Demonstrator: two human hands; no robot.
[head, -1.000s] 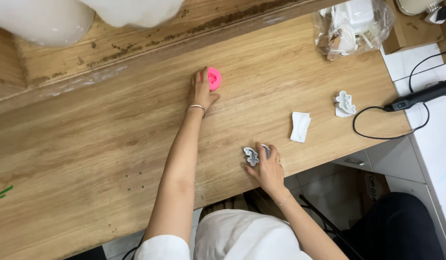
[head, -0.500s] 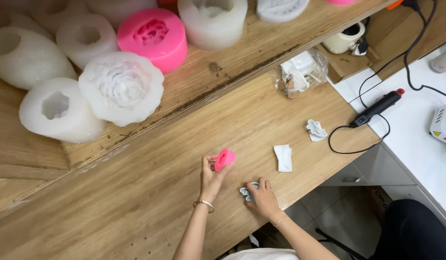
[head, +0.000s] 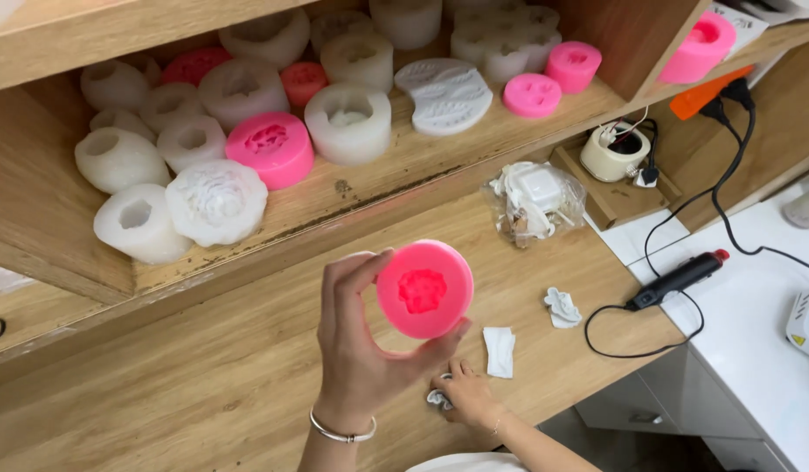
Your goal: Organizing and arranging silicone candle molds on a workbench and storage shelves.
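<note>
**A:** From the head camera, where is there room to move?

**B:** The wooden surface (head: 203, 385) is mostly bare to the left of the left hand (head: 365, 350). Its front edge runs along the bottom right, where a white counter (head: 754, 288) begins. Above, a shelf (head: 352, 188) overhangs the back of the surface.

**A:** What does the left hand carry?

**B:** A round pink mould (head: 424, 289), raised above the surface with its hollow side facing the camera. The fingers are grasping it by the rim, thumb on the upper left, fingertips underneath.

**A:** And the right hand (head: 465, 395)?

**B:** It rests low on the surface near the front edge, fingers curled onto a small grey-white piece (head: 437, 400). Just beside it lie a folded white scrap (head: 499, 350) and a small white cast flower (head: 562, 307).

**A:** What crowds the space?

**B:** The shelf is packed with white and pink moulds. A plastic bag of white parts (head: 535, 203) sits at the back of the surface. A black tool (head: 675, 278) with a looping cord lies across the edge onto the counter.

**A:** Anything unclear?

**B:** The right hand covers most of the grey-white piece, so I cannot tell its shape. The top shelf board cuts off the rear moulds.
</note>
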